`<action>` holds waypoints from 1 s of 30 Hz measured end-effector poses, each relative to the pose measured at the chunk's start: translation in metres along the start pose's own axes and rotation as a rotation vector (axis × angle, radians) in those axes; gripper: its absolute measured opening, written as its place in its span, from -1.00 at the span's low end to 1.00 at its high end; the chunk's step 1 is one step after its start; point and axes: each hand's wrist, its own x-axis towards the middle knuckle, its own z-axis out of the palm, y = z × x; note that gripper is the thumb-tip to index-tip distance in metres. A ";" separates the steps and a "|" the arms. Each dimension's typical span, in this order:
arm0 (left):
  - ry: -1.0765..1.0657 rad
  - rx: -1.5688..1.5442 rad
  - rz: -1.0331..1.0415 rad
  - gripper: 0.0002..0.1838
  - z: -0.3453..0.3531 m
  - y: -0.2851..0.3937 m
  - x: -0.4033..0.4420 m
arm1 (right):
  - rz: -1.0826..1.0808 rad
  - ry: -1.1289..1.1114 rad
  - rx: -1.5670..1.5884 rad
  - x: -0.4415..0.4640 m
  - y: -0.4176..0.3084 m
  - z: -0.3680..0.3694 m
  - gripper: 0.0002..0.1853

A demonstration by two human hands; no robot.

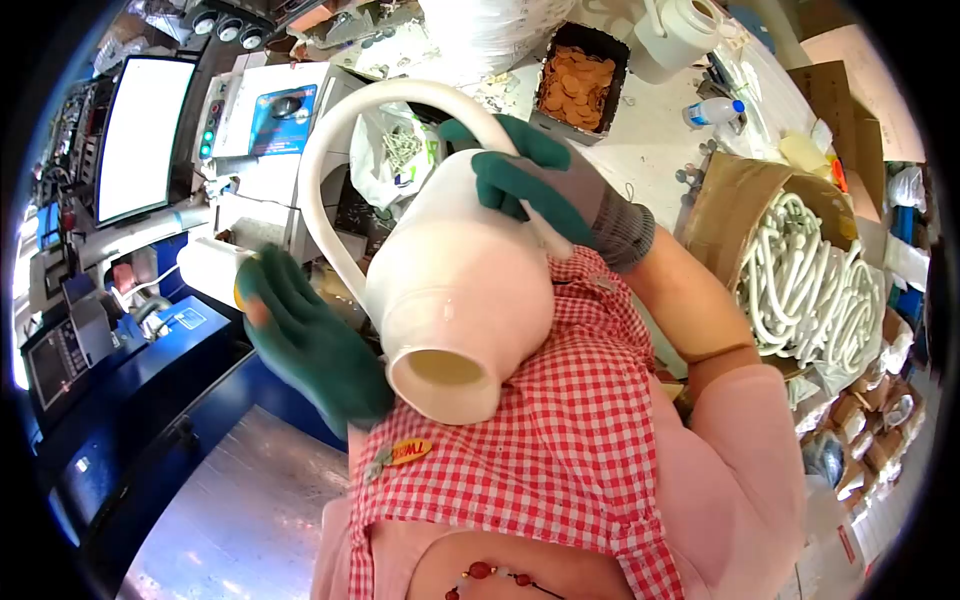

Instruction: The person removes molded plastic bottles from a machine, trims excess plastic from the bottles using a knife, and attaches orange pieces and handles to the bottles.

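Note:
A white jug (460, 270) is tilted in front of my checked apron, its round mouth pointing down toward my body. A large curved white handle (318, 165) arcs from beside its neck round to its far end. My right hand (545, 180), in a grey and green glove, is closed around the handle near the jug's far end, and the handle's tip shows below the fingers. My left hand (315, 335), in a green glove and slightly blurred, is held flat with fingers extended beside the jug's mouth. Whether its palm touches the jug I cannot tell.
A cardboard box (725, 200) of white curved handles stands at the right. On the bench are a black box of orange-brown discs (578, 85), a plastic bag of screws (400, 150), a bottle (712, 112) and another white jug (675, 40). A lit screen (147, 135) is at left.

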 end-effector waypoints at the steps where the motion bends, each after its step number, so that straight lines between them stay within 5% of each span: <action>1: -0.268 0.061 0.164 -0.62 -0.005 0.007 0.001 | -0.009 -0.105 0.027 0.002 0.004 0.000 -0.53; 2: -0.534 0.075 0.331 -0.67 -0.011 0.014 0.001 | -0.019 -0.084 -0.005 0.003 -0.001 0.006 -0.58; 3: -0.895 0.233 0.808 -0.71 -0.010 0.013 0.017 | -0.022 -0.101 0.004 0.002 0.001 0.005 -0.58; 7: -0.873 0.101 0.648 -0.80 -0.004 0.007 0.021 | 0.164 0.036 0.192 -0.003 -0.010 0.000 -0.64; 8: -0.811 0.107 0.571 -0.66 0.000 0.008 0.014 | 0.171 0.068 0.247 -0.005 -0.014 -0.001 -0.64; 17: -0.877 0.154 0.652 -0.73 0.021 0.017 0.035 | 0.048 0.062 0.194 0.010 -0.013 -0.013 -0.66; 22: -0.863 0.117 0.611 -0.75 0.029 0.019 0.043 | 0.010 0.237 0.263 0.012 -0.008 -0.003 -0.66; 25: -1.022 0.024 0.629 -0.68 0.041 0.021 0.056 | -0.248 0.238 0.101 -0.002 -0.006 -0.003 -0.69; 27: -1.062 0.059 0.577 -0.61 0.052 0.022 0.058 | -0.727 0.335 -0.475 -0.008 0.004 -0.013 -0.60; 30: -1.253 0.130 0.600 -0.73 0.098 0.018 0.056 | -0.809 0.433 -0.732 -0.022 -0.005 -0.056 -0.55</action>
